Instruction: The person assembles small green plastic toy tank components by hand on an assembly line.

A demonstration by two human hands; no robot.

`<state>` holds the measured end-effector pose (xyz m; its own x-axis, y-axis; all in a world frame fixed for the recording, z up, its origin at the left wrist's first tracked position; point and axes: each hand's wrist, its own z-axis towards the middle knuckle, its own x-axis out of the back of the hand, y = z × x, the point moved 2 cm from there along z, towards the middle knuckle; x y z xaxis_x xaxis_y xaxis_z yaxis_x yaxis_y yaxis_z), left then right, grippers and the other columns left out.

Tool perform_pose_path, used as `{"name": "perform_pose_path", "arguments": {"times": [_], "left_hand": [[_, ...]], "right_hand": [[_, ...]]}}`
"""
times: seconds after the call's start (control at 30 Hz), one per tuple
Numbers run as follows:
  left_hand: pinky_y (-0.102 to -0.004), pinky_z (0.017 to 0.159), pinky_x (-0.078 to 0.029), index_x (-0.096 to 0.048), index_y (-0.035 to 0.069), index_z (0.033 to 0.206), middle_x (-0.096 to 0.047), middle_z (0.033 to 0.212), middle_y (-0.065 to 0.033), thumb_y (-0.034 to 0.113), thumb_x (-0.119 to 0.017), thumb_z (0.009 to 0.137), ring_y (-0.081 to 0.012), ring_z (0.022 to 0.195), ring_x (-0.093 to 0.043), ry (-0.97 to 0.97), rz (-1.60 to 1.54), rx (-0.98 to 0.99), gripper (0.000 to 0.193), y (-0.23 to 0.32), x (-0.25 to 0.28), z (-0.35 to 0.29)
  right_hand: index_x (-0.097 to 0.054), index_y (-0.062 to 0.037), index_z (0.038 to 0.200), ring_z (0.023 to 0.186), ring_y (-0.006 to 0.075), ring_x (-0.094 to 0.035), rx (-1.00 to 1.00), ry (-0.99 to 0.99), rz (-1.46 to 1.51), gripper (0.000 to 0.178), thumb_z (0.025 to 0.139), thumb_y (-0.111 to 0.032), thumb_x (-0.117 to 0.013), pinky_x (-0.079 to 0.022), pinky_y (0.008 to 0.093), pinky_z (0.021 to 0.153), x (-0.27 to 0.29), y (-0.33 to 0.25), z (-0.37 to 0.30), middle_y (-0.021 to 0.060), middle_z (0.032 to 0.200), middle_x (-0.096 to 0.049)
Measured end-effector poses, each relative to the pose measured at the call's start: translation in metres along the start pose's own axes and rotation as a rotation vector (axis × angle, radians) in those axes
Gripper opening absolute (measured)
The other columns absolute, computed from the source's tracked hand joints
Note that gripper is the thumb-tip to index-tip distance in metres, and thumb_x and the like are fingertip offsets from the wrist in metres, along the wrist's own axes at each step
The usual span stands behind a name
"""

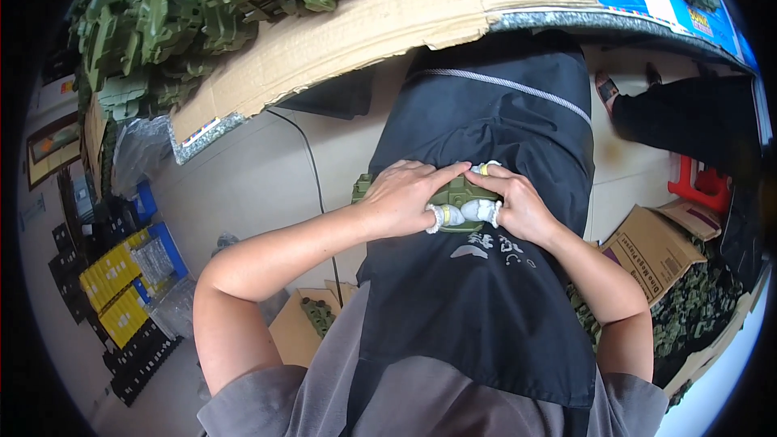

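A green plastic toy part [453, 196] rests on my lap, over a black apron [486, 291]. My left hand [405, 198] lies over its left side with fingers curled down on it. My right hand [510, 202] grips its right side. White tape wraps both thumbs and one right fingertip. Most of the part is hidden under my hands; only its middle and a left corner show.
A cardboard sheet [388, 24] on the table edge carries a heap of green toy parts [186, 16]. A black cable [312, 170] runs down the floor. Open cartons [651, 247] and more green parts lie at right, yellow and black trays [121, 291] at left. Another person's foot [607, 89] stands beyond.
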<state>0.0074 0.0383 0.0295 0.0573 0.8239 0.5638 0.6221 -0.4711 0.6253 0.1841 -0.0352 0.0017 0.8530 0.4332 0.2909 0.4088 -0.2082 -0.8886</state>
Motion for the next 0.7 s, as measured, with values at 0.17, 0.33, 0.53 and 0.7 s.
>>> {"name": "perform_pose_path", "arguments": {"times": [0.17,0.33,0.53,0.7], "left_hand": [[-0.0361,0.103,-0.030,-0.017,0.010,0.143,-0.035,0.136,-0.0211,0.031,-0.075,0.069,-0.0280,0.128,-0.035,0.165,-0.368,0.142,0.096,-0.020,0.037,-0.058],[-0.0338,0.105,-0.029,-0.022,0.011,0.142,-0.036,0.139,-0.0140,0.006,-0.071,0.069,-0.0246,0.129,-0.036,0.428,-0.915,0.151,0.088,-0.040,-0.016,-0.084],[-0.0329,0.099,-0.037,-0.034,0.002,0.134,-0.040,0.137,-0.0122,0.008,-0.073,0.069,-0.0200,0.121,-0.044,0.502,-0.590,0.133,0.076,-0.011,-0.006,-0.071],[-0.0368,0.085,-0.046,-0.043,0.002,0.127,-0.055,0.114,-0.0173,-0.004,-0.059,0.061,-0.0347,0.103,-0.055,0.670,-0.535,0.046,0.068,-0.009,-0.009,-0.064]], "right_hand": [[-0.054,0.0010,0.118,0.102,0.0343,-0.051,0.087,0.014,-0.193,0.052,0.073,-0.021,-0.068,-0.040,0.0386,0.090,0.012,0.000,-0.004,0.0198,0.108,-0.057],[-0.050,-0.0018,0.122,0.100,0.0347,-0.051,0.283,0.230,-0.276,0.062,0.070,-0.028,-0.072,-0.041,0.0400,0.089,0.041,-0.070,0.017,0.0183,0.104,-0.055],[-0.043,-0.0006,0.127,0.090,0.0350,-0.057,0.434,0.037,-0.421,0.066,0.066,-0.013,-0.065,-0.048,0.0391,0.080,-0.025,-0.087,0.044,0.0221,0.096,-0.057],[-0.035,-0.0059,0.135,0.097,0.0366,-0.055,0.476,-0.119,-0.162,0.075,0.065,-0.002,-0.062,-0.046,0.0404,0.085,-0.003,-0.061,0.053,0.0218,0.106,-0.055]]}}
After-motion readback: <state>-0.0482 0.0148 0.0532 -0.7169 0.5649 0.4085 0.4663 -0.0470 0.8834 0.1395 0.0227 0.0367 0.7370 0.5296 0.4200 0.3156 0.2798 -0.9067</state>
